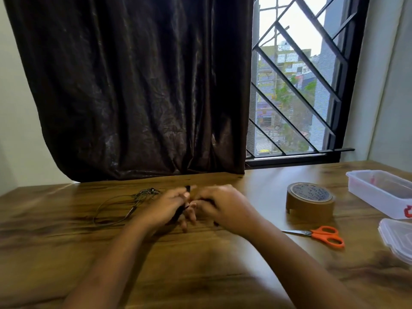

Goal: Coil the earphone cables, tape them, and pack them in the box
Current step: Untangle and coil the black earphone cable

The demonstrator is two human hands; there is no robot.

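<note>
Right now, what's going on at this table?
A person is working a black earphone cable between both hands, the left hand gripping it and the right hand pinching it, apparently coiling it; blur hides the details. A second cable lies loose on the table to the left. The tape roll, orange scissors, open plastic box and lid sit untouched on the right; nothing is taped yet.

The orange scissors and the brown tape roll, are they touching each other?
Apart. The head view shows a strip of bare wooden table between the brown tape roll and the orange scissors, which lie nearer the person.
</note>
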